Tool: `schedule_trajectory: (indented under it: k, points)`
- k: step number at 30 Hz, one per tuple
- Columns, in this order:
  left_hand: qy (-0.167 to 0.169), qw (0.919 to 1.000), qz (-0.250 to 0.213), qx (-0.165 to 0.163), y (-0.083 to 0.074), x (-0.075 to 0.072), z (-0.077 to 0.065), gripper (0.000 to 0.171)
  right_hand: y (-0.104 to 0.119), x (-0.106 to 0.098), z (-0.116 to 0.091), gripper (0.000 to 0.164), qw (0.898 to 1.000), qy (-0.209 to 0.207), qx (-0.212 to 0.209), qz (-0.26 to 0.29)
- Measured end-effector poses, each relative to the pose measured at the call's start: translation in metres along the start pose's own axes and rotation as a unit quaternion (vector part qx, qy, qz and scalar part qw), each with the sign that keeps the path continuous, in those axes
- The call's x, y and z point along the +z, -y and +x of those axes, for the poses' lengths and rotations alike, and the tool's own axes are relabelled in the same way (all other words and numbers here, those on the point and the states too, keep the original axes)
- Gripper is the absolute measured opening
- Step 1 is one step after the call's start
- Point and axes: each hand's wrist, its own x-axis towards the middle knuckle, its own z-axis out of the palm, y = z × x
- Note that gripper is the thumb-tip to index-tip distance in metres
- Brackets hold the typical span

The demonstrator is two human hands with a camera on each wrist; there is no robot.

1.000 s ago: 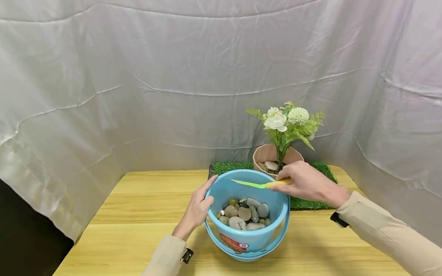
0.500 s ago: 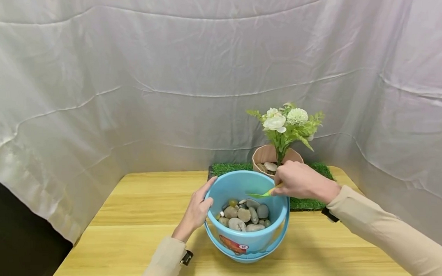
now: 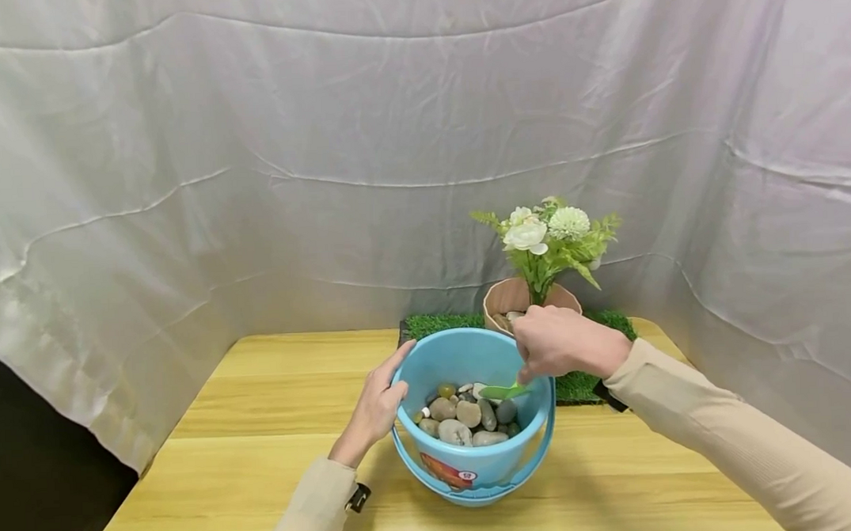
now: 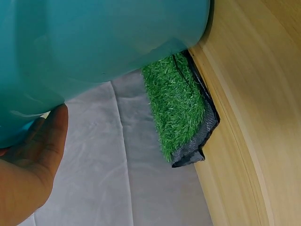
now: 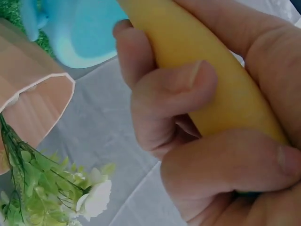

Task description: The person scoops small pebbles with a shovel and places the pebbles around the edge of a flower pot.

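A blue bucket (image 3: 465,347) stands on the table with several smooth stones (image 3: 468,413) inside. At its left rim my left hand (image 3: 375,406) grips the edge, fingers (image 4: 55,134) along the outside and thumb over the rim. My right hand (image 3: 564,340) holds a small garden trowel by its yellow handle (image 5: 211,75), fingers curled round it. The green trowel blade (image 3: 501,392) points down into the bucket, its tip at the stones; whether it goes under any is unclear. Behind the bucket, a pink flowerpot (image 3: 497,300) holds white flowers (image 3: 527,233) and a few stones.
Artificial grass mat (image 3: 435,324) lies under the flowerpot and behind the bucket. The wooden table (image 3: 275,415) reaches out to the left. Grey curtains (image 3: 363,141) hang round the back and sides. The bucket's handle (image 3: 527,473) hangs down in front.
My right hand has turned and moved left and down over the bucket, bringing the trowel blade from the rim to the stones. The left hand keeps its hold on the rim.
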Motion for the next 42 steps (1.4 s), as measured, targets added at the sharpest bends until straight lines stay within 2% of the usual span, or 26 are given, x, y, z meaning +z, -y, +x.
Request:
schedule_trajectory:
  k: [6,15,22,26,29,36,42]
  points:
    - [-0.002,1.0000,0.001,0.001,0.000,0.000,0.000,0.065,0.003,-0.001,0.002,0.030,1.000,0.022,0.007,0.006]
    - [-0.003,1.0000,-0.008,0.002,0.001,0.000,-0.001,0.065,0.009,0.012,0.000,0.041,1.000,0.006,0.013,0.008]
    - [-0.004,0.9999,-0.011,0.002,0.002,0.000,0.000,0.065,0.018,0.031,-0.009,0.033,0.998,-0.064,0.016,-0.020]
    - [-0.006,0.9999,-0.011,0.002,0.002,0.001,-0.001,0.064,0.019,0.036,-0.006,0.032,0.996,-0.080,0.021,-0.032]
    - [-0.005,0.9999,-0.010,0.001,0.003,0.002,-0.002,0.064,0.020,0.040,-0.006,0.031,0.995,-0.092,0.006,-0.038]
    - [-0.005,0.9998,-0.015,0.008,0.003,0.002,-0.001,0.065,0.021,0.048,-0.012,0.046,0.983,-0.168,-0.029,-0.066]
    - [-0.002,0.9999,-0.016,0.004,0.003,0.002,0.000,0.065,0.017,0.053,-0.013,0.051,0.976,-0.201,-0.037,-0.071]
